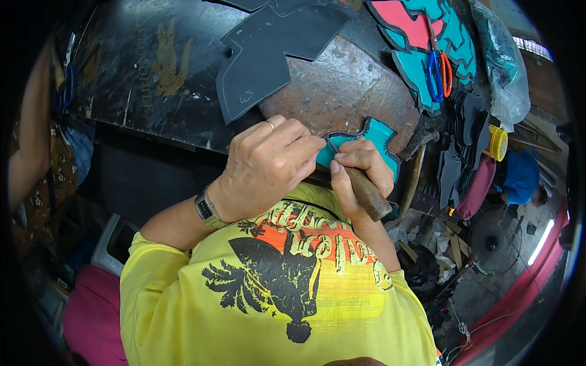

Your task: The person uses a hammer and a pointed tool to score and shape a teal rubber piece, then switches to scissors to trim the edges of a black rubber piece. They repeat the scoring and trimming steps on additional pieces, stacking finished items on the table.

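My left hand [268, 161], with a ring and a wristwatch [209, 210], is closed in a pinch at the left edge of a teal cut piece with dark edging [381, 135]. What lies between its fingertips is hidden. My right hand [370, 163] is wrapped round an awl [367, 194] with a thick wooden handle. The awl's thin metal shaft points up and left, close to the left fingertips, over the teal piece. Beneath the teal piece is a worn brown board [348, 79] at the table's near edge.
A dark marked sheet [256, 76] overlaps the board. Stacked teal and pink pieces carry scissors with blue and orange handles [441, 76]. A hammer [415, 168] lies at the right, beside black cut pieces [452, 165] and a clear plastic bag [505, 67]. Another person's arm [30, 122] is at far left.
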`<act>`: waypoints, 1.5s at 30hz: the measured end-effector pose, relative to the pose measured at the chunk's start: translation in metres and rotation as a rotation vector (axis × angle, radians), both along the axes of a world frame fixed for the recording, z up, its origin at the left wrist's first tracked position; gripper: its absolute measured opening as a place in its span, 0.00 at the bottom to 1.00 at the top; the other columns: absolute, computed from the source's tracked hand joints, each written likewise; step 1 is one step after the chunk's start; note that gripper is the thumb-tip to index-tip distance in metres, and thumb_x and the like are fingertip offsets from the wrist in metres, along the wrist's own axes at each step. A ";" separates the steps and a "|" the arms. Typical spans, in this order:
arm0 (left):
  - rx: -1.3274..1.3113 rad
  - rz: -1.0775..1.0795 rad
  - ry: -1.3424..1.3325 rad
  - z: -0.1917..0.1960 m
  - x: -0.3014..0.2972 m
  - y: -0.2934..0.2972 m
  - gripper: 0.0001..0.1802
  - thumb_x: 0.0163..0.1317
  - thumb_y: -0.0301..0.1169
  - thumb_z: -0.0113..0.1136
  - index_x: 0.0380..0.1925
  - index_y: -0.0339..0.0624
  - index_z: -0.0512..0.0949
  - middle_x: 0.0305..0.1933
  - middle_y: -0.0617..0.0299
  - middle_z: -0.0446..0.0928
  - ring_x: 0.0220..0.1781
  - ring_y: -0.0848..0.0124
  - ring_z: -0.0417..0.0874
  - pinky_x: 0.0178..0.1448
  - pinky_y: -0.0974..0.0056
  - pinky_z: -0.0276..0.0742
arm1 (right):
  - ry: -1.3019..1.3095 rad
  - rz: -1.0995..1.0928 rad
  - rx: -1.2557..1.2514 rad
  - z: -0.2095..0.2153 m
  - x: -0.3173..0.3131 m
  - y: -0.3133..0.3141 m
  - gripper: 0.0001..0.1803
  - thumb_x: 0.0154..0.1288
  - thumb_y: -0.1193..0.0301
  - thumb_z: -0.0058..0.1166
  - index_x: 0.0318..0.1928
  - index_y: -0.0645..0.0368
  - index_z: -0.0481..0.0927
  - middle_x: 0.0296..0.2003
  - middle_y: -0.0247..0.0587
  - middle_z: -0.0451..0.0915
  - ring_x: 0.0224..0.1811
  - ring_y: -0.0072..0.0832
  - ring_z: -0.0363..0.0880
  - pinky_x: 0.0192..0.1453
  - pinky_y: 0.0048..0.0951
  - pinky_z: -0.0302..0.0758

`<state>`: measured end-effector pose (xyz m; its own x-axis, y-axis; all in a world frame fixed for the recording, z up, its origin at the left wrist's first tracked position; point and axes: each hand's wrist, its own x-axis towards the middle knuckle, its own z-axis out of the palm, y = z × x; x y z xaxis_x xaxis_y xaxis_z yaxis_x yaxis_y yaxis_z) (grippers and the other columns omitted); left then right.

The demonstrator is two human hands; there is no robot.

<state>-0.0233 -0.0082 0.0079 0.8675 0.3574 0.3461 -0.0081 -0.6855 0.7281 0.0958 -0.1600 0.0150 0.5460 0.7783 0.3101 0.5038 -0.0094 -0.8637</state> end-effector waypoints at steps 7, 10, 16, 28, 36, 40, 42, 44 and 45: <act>-0.008 -0.003 -0.001 -0.003 0.000 0.001 0.11 0.53 0.26 0.73 0.37 0.43 0.85 0.34 0.64 0.78 0.37 0.65 0.81 0.41 0.62 0.80 | -0.060 -0.053 0.014 -0.003 0.000 0.003 0.10 0.49 0.86 0.63 0.33 0.64 0.80 0.28 0.47 0.81 0.28 0.34 0.82 0.33 0.29 0.77; -0.011 -0.005 -0.004 -0.002 0.000 0.001 0.11 0.53 0.26 0.73 0.38 0.42 0.85 0.34 0.63 0.78 0.37 0.65 0.81 0.41 0.62 0.80 | -0.088 -0.044 -0.012 -0.002 -0.001 0.003 0.09 0.49 0.86 0.63 0.33 0.65 0.79 0.28 0.48 0.81 0.29 0.34 0.82 0.34 0.30 0.77; -0.006 -0.007 0.042 0.004 -0.003 0.001 0.10 0.55 0.27 0.72 0.38 0.41 0.85 0.34 0.63 0.78 0.37 0.64 0.82 0.41 0.62 0.81 | -0.253 -0.019 -0.033 -0.001 -0.006 0.008 0.12 0.39 0.86 0.62 0.29 0.65 0.78 0.26 0.47 0.78 0.26 0.38 0.76 0.32 0.33 0.72; -0.026 -0.025 0.017 0.001 -0.008 0.000 0.10 0.56 0.27 0.73 0.37 0.41 0.85 0.33 0.63 0.79 0.36 0.64 0.82 0.41 0.62 0.80 | 0.001 -0.032 0.026 -0.003 0.000 -0.003 0.10 0.50 0.86 0.64 0.33 0.64 0.80 0.29 0.47 0.82 0.29 0.34 0.83 0.34 0.30 0.77; -0.025 -0.034 0.022 0.001 -0.007 0.001 0.10 0.56 0.27 0.73 0.37 0.40 0.85 0.32 0.62 0.79 0.35 0.64 0.81 0.40 0.62 0.80 | -0.095 0.004 -0.012 -0.003 -0.001 0.001 0.10 0.49 0.86 0.63 0.33 0.64 0.80 0.30 0.48 0.82 0.30 0.34 0.81 0.36 0.31 0.76; -0.034 -0.028 0.011 0.001 -0.006 0.001 0.09 0.55 0.27 0.73 0.37 0.40 0.85 0.32 0.62 0.79 0.35 0.64 0.81 0.40 0.63 0.80 | -0.197 0.004 -0.057 -0.002 -0.003 0.002 0.11 0.46 0.86 0.64 0.32 0.63 0.80 0.28 0.48 0.82 0.28 0.36 0.82 0.34 0.32 0.77; -0.040 -0.026 0.009 0.001 -0.006 0.001 0.09 0.55 0.27 0.73 0.37 0.40 0.85 0.32 0.62 0.79 0.35 0.64 0.81 0.40 0.63 0.80 | -0.099 0.012 -0.008 -0.002 -0.001 0.002 0.10 0.50 0.85 0.64 0.34 0.64 0.79 0.29 0.48 0.82 0.29 0.34 0.81 0.35 0.31 0.75; -0.041 -0.027 0.016 0.001 -0.006 0.001 0.09 0.56 0.27 0.73 0.37 0.40 0.85 0.32 0.62 0.79 0.35 0.64 0.82 0.40 0.63 0.80 | -0.026 0.015 0.033 -0.003 0.001 0.002 0.10 0.50 0.85 0.64 0.33 0.64 0.79 0.29 0.48 0.82 0.28 0.34 0.80 0.35 0.32 0.74; -0.039 -0.028 0.025 0.002 -0.006 0.001 0.09 0.56 0.27 0.73 0.37 0.40 0.85 0.33 0.62 0.79 0.35 0.64 0.82 0.40 0.63 0.80 | -0.003 0.010 0.050 -0.003 0.002 0.002 0.11 0.47 0.86 0.65 0.32 0.63 0.80 0.28 0.47 0.81 0.28 0.35 0.80 0.34 0.32 0.75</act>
<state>-0.0296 -0.0067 0.0099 0.8855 0.3456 0.3106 -0.0087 -0.6560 0.7547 0.0974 -0.1581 0.0123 0.5371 0.7674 0.3501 0.5060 0.0390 -0.8617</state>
